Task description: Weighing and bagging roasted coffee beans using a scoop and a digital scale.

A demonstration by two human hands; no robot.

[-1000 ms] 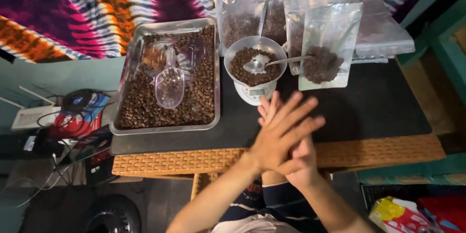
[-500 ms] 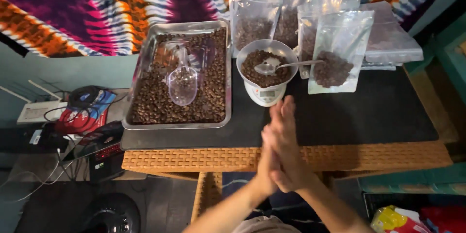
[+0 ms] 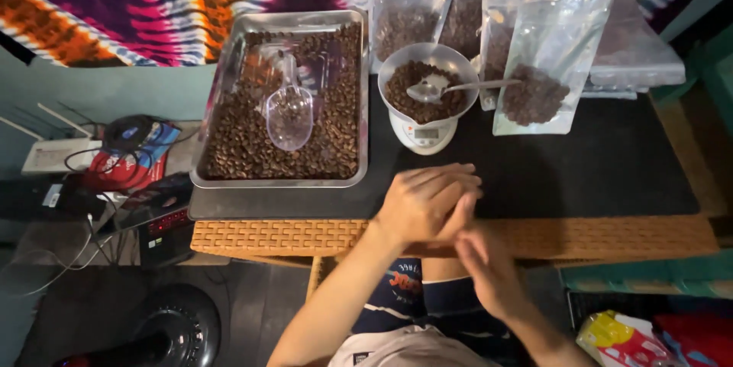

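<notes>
Both hands meet at the near edge of the worktop, empty: the left hand lies flat, palm down, fingers together and pointing toward 3 o'clock, and it overlaps the right hand, whose fingers reach up toward 11 o'clock under it. Neither grip holds anything; both are loosely extended, not curled round an object. The nearest thing is the small white kitchen scale, at 12 o'clock from the left hand and near it but apart. On the scale sits a clear bowl of coffee beans with a metal spoon resting in it; the spoon's long axis runs 9-to-3, bowl end at 9, handle tip toward 3 and just beside a clear stand-up pouch partly filled with beans. The left hand is nearer to scale and spoon than the right. At 10 o'clock from the left hand lies a steel tray of beans, with a clear plastic scoop in it, handle toward 12. More filled pouches stand at the far edge.
</notes>
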